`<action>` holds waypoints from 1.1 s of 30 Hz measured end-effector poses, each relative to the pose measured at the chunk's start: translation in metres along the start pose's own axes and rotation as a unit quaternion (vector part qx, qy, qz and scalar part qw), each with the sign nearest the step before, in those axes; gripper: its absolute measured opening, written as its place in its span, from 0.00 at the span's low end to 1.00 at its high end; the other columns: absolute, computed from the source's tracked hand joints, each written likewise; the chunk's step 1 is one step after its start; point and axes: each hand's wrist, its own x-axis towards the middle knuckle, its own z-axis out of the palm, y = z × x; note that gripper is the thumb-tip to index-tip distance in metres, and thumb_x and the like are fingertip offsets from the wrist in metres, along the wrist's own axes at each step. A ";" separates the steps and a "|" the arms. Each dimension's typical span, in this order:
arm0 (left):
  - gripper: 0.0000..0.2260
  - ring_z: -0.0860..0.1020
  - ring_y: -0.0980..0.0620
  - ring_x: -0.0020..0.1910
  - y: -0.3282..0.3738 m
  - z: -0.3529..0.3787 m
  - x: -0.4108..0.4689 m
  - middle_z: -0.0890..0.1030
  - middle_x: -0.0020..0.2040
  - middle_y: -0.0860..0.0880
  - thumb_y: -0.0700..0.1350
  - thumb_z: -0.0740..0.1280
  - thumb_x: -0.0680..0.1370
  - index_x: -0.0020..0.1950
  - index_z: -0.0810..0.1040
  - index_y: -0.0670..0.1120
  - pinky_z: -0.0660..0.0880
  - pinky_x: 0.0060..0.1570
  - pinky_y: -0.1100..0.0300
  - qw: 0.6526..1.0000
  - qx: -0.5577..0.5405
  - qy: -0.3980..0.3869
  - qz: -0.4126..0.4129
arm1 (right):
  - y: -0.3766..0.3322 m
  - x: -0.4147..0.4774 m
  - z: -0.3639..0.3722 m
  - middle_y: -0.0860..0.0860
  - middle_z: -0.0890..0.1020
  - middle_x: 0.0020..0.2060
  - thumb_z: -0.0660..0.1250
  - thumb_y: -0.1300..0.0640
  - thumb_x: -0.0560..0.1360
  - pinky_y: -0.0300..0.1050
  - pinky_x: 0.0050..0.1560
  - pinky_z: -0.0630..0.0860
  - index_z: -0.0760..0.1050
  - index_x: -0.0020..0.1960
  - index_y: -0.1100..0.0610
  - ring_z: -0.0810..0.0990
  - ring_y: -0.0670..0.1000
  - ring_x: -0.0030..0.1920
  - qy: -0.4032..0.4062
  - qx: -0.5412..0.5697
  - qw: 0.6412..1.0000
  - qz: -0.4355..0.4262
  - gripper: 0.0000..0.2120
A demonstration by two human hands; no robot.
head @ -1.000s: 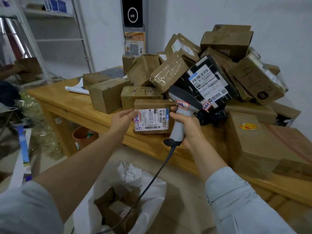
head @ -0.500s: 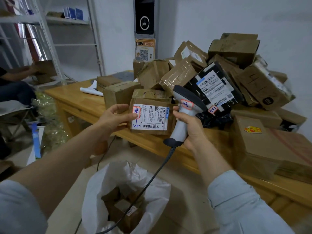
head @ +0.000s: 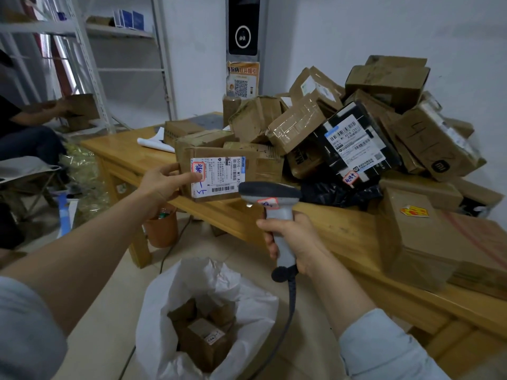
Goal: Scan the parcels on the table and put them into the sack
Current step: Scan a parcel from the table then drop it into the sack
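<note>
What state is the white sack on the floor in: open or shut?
Open. The white sack has its mouth spread wide, and brown parcels show inside it.

A wooden worktop carries a heap of cardboard parcels; rolled white paper lies near its far left end.

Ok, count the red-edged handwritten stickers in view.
3: one on the held parcel, one on the scanner, one on the black parcel. Others may be hidden.
</note>
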 end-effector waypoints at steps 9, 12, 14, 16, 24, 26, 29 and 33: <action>0.44 0.81 0.45 0.55 -0.005 -0.016 0.000 0.82 0.56 0.46 0.54 0.79 0.56 0.70 0.71 0.47 0.76 0.59 0.44 0.999 0.036 0.038 0.002 | 0.000 -0.003 0.013 0.52 0.74 0.27 0.70 0.63 0.73 0.39 0.24 0.71 0.73 0.46 0.60 0.71 0.47 0.22 -0.005 -0.056 0.998 0.007 0.06; 0.38 0.81 0.45 0.55 -0.005 -0.017 0.000 0.82 0.55 0.46 0.51 0.79 0.62 0.70 0.71 0.46 0.75 0.60 0.44 0.998 0.042 0.038 0.002 | 0.000 -0.003 0.014 0.52 0.74 0.27 0.70 0.64 0.73 0.40 0.25 0.71 0.73 0.45 0.60 0.71 0.47 0.23 -0.009 -0.065 0.998 0.009 0.06; 0.34 0.80 0.45 0.55 -0.007 -0.018 0.002 0.83 0.55 0.46 0.49 0.78 0.66 0.70 0.71 0.46 0.75 0.61 0.44 0.998 0.042 0.044 0.000 | 0.000 -0.004 0.014 0.52 0.74 0.27 0.70 0.64 0.73 0.40 0.25 0.71 0.73 0.45 0.60 0.71 0.47 0.23 -0.011 -0.065 0.998 0.008 0.06; 0.34 0.80 0.45 0.56 -0.008 -0.018 0.003 0.83 0.54 0.46 0.48 0.78 0.66 0.71 0.71 0.46 0.74 0.61 0.44 0.998 0.041 0.047 -0.001 | 0.000 -0.005 0.015 0.52 0.74 0.27 0.70 0.64 0.73 0.41 0.26 0.71 0.73 0.45 0.60 0.71 0.47 0.23 -0.012 -0.066 0.998 0.004 0.06; 0.34 0.80 0.47 0.54 -0.009 -0.019 0.001 0.83 0.50 0.48 0.48 0.77 0.67 0.71 0.69 0.46 0.73 0.62 0.44 0.998 0.043 0.054 -0.002 | -0.002 -0.006 0.016 0.51 0.74 0.25 0.70 0.64 0.73 0.40 0.24 0.71 0.73 0.44 0.59 0.71 0.46 0.21 -0.013 -0.074 0.997 -0.013 0.06; 0.34 0.80 0.47 0.54 -0.009 -0.020 0.000 0.82 0.50 0.49 0.48 0.77 0.67 0.71 0.69 0.46 0.73 0.62 0.44 0.998 0.043 0.055 -0.003 | -0.002 -0.007 0.017 0.51 0.74 0.25 0.70 0.64 0.73 0.40 0.24 0.71 0.73 0.44 0.60 0.71 0.46 0.21 -0.017 -0.077 0.997 -0.015 0.05; 0.36 0.79 0.47 0.56 -0.008 -0.021 -0.001 0.82 0.53 0.47 0.48 0.77 0.67 0.72 0.68 0.45 0.73 0.63 0.44 0.997 0.042 0.058 -0.003 | -0.003 -0.009 0.019 0.51 0.73 0.26 0.70 0.64 0.73 0.39 0.24 0.71 0.73 0.44 0.60 0.71 0.46 0.21 -0.021 -0.084 0.996 -0.014 0.05; 0.36 0.79 0.46 0.56 -0.009 -0.024 -0.001 0.82 0.53 0.47 0.48 0.77 0.66 0.71 0.69 0.46 0.73 0.62 0.44 0.997 0.042 0.060 -0.003 | -0.004 -0.010 0.021 0.51 0.74 0.26 0.70 0.64 0.73 0.39 0.24 0.71 0.73 0.43 0.59 0.71 0.46 0.21 -0.023 -0.088 0.996 -0.009 0.06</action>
